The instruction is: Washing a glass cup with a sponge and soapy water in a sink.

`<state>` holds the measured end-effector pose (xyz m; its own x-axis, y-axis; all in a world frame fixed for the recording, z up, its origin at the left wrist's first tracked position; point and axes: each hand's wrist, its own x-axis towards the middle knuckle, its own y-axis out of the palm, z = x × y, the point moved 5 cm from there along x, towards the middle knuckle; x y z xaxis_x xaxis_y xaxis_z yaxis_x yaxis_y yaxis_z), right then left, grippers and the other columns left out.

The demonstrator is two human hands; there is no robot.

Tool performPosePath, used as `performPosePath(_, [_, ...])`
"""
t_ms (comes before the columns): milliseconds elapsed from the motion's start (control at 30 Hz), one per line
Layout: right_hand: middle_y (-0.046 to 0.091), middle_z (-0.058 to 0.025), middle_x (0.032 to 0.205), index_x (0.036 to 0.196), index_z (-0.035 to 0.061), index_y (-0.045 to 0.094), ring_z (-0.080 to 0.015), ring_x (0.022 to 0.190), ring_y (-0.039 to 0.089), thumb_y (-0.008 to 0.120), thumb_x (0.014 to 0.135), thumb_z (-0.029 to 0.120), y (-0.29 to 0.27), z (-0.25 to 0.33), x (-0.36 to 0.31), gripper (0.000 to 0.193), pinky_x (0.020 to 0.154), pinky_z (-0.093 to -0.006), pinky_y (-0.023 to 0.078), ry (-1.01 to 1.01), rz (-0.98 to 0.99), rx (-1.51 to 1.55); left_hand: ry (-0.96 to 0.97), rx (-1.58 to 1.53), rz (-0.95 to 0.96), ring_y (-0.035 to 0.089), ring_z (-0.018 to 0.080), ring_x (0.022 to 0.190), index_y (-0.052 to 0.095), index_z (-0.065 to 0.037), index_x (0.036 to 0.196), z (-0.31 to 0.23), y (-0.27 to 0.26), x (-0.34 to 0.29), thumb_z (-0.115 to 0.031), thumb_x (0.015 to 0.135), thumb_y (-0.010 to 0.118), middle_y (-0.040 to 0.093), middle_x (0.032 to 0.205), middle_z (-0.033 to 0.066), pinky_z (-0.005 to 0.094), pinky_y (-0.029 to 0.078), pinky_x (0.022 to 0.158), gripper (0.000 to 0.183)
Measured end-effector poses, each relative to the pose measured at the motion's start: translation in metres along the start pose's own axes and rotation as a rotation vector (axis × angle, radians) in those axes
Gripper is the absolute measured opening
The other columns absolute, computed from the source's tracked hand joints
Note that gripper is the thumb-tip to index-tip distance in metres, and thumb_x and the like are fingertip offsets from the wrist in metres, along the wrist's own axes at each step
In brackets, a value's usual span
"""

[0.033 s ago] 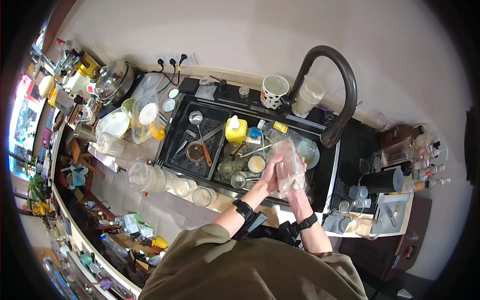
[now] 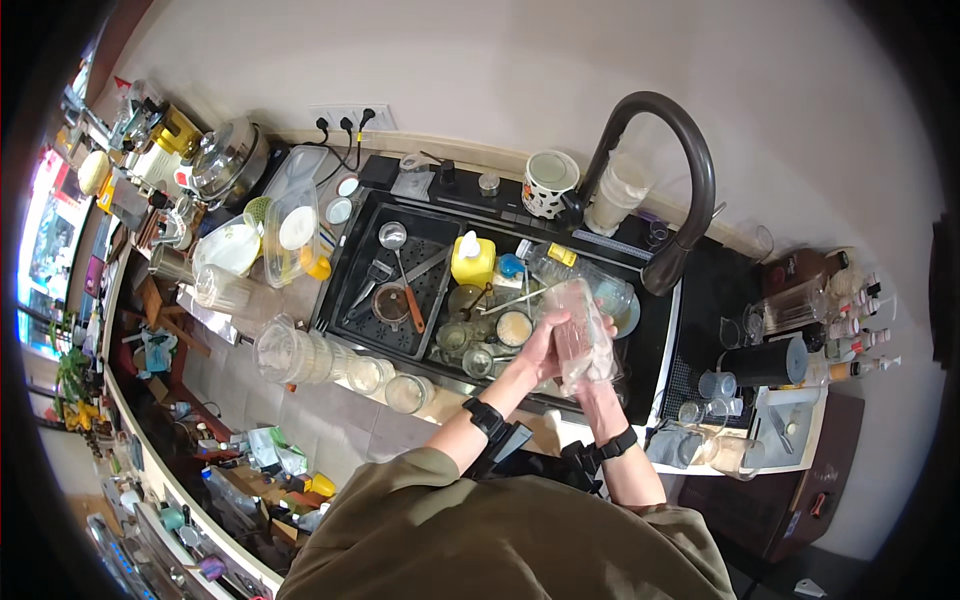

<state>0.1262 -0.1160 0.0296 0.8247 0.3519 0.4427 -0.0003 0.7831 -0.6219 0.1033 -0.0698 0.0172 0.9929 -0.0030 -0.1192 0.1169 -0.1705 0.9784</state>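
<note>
Over the right half of the black sink [image 2: 352,222], I hold a tall clear container [image 2: 573,315], glass or plastic, tilted between both hands. My left hand [image 2: 542,348] grips its left side, fingers curled round it. My right hand [image 2: 601,362] wraps its right side and lower end, with its fingertips partly hidden behind the clear wall. Below and left of my hands, several glass jars and cups stand in the sink, one cup [image 2: 514,328] with something pale in it. A yellow pump bottle [image 2: 472,262] and a large clear plastic bottle [image 2: 590,275] are just beyond.
A dark curved faucet [image 2: 690,130] arches at the back right. The black drain tray [image 2: 364,318] holds a ladle [image 2: 393,236] and a strainer [image 2: 390,306]. Several clear jars [image 2: 408,393] line the front edge. Cups and bottles crowd the right counter; dishes and a glass-lidded pot [image 2: 228,160] the left.
</note>
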Motion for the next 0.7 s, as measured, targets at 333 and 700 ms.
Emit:
performPosePath(333, [0.053, -0.0163, 0.132, 0.138, 0.0022, 0.044, -0.0306, 0.122, 0.05, 0.049, 0.095, 0.027, 0.018, -0.038, -0.017, 0.051, 0.106, -0.0399, 0.038, -0.02, 0.462, -0.247, 0.03, 0.46, -0.555, 0.067, 0.0185, 0.077, 0.066, -0.004, 0.098, 0.002, -0.021, 0.003, -0.022, 0.084, 0.07, 0.068, 0.086, 0.0063, 0.0348, 0.056, 0.073, 0.024])
performPosePath(700, [0.054, -0.0126, 0.126, 0.137, 0.0037, 0.044, -0.0266, 0.109, 0.055, 0.058, 0.093, 0.027, 0.015, -0.044, -0.036, 0.052, 0.099, -0.0353, 0.043, -0.041, 0.31, 0.276, -0.096, 0.079, -0.19, 0.066, 0.0244, 0.094, 0.06, -0.003, 0.118, 0.003, -0.014, -0.01, -0.025, 0.081, 0.071, 0.066, 0.104, 0.0131, 0.0399, 0.055, 0.088, 0.045])
